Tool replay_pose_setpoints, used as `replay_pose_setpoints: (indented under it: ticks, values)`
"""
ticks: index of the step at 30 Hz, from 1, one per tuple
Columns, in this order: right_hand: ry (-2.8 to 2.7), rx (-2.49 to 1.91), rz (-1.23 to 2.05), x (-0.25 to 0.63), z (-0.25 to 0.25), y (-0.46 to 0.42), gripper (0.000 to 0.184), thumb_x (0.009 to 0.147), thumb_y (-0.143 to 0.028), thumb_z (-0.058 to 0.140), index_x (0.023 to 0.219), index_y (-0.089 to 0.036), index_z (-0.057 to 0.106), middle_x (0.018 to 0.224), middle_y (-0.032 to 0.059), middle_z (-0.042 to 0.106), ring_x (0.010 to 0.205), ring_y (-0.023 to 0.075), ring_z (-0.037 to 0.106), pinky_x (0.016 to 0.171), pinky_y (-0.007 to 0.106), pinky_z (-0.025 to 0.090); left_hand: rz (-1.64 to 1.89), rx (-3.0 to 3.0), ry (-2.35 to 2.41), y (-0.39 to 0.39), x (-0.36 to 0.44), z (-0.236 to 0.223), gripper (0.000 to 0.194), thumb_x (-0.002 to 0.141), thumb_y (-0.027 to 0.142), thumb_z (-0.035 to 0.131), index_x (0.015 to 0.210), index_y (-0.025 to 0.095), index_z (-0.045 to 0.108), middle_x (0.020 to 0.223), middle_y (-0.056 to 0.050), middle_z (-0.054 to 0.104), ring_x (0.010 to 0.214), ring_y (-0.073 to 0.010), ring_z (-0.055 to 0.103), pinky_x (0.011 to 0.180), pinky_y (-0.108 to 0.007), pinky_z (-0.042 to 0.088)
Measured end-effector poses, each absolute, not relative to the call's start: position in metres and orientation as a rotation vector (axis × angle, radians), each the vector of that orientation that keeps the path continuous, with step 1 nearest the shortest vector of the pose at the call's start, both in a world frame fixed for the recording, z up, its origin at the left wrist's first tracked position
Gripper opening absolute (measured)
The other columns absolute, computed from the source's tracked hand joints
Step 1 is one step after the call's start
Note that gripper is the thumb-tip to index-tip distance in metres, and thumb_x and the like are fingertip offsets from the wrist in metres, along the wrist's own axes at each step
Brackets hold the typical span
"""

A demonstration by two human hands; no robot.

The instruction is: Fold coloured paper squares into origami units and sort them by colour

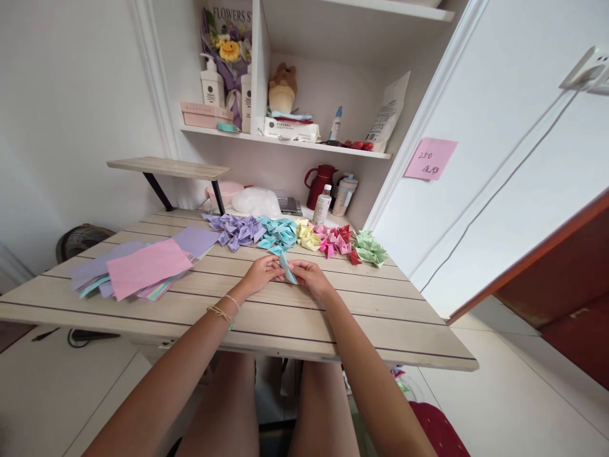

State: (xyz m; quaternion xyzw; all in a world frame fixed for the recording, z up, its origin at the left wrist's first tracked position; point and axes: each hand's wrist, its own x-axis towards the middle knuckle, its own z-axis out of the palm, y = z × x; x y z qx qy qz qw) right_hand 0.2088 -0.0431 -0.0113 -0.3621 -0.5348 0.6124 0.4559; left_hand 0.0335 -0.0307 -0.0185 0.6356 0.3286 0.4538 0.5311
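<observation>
Between my two hands, just above the middle of the desk, is a small folded piece of light blue paper (287, 269). My left hand (262, 273) pinches its left side, and my right hand (310, 277) grips its right side. Beyond my hands lies a row of folded paper pieces in colour groups: purple pieces (236, 231), blue pieces (278, 233), yellow pieces (307, 235), pink and red pieces (333, 240), and green pieces (370, 247). To the left, flat paper sheets (148, 263) in pink, purple and blue lie in a loose, fanned stack.
A small raised shelf (169, 167) stands at the desk's back left. Behind the folded pieces are a plastic bottle (322, 205), a dark red jug (321, 184) and a tumbler (345, 194). A pink note (431, 158) sticks to the wall at right.
</observation>
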Motion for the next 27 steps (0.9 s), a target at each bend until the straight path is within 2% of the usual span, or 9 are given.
replay_pose_setpoints:
  ticks: [6,10,13,17,22,27]
  values:
    - [-1.387,-0.905,1.396,0.209,-0.016,-0.04,0.035,0.067,-0.044,0.067,0.087,-0.015,0.067,0.07,0.0029,0.067,0.06,0.0133,0.06,0.056,0.024,0.047,1.077,1.506,0.776,-0.03,0.034,-0.018,0.039,0.064,0.034,0.073,0.092,0.012,0.057,0.064,0.0,0.062,0.059,-0.0131,0.063,0.061,-0.026,0.051]
    - [-1.521,-0.988,1.156,0.208,-0.02,-0.039,0.028,0.067,-0.032,0.064,0.089,-0.015,0.064,0.068,0.0016,0.066,0.054,0.012,0.059,0.051,0.022,0.047,1.095,1.508,0.801,-0.029,0.034,-0.022,0.041,0.063,0.033,0.073,0.095,0.012,0.057,0.064,0.0,0.063,0.06,-0.0129,0.063,0.061,-0.025,0.052]
    - [-1.654,-1.028,1.031,0.207,-0.02,-0.04,0.03,0.065,-0.023,0.061,0.094,-0.016,0.062,0.072,0.0014,0.068,0.054,0.0122,0.06,0.051,0.022,0.047,1.106,1.522,0.821,-0.028,0.034,-0.025,0.043,0.063,0.034,0.074,0.096,0.012,0.058,0.066,0.0,0.064,0.062,-0.0137,0.063,0.061,-0.026,0.053]
    - [-1.718,-1.059,0.894,0.207,-0.021,-0.041,0.026,0.068,-0.019,0.054,0.093,-0.018,0.062,0.076,0.0015,0.069,0.061,0.0137,0.063,0.056,0.023,0.049,1.098,1.533,0.825,-0.029,0.035,-0.025,0.044,0.064,0.033,0.073,0.099,0.013,0.056,0.066,0.0,0.062,0.065,-0.0147,0.064,0.065,-0.029,0.053]
    - [-1.64,-1.176,0.63,0.207,-0.026,-0.035,0.011,0.067,-0.019,0.055,0.075,-0.018,0.061,0.077,0.0026,0.069,0.068,0.0152,0.063,0.063,0.025,0.049,1.121,1.581,0.845,-0.036,0.04,-0.022,0.043,0.067,0.032,0.071,0.101,0.016,0.05,0.067,0.003,0.058,0.063,-0.0137,0.064,0.065,-0.029,0.053]
    - [-1.612,-1.13,0.632,0.206,-0.027,-0.032,0.017,0.068,-0.018,0.055,0.083,-0.018,0.062,0.078,0.0021,0.069,0.069,0.0157,0.064,0.065,0.026,0.05,1.179,1.646,0.904,-0.038,0.04,-0.022,0.036,0.067,0.031,0.07,0.093,0.017,0.05,0.068,0.001,0.06,0.062,-0.0133,0.063,0.062,-0.026,0.051]
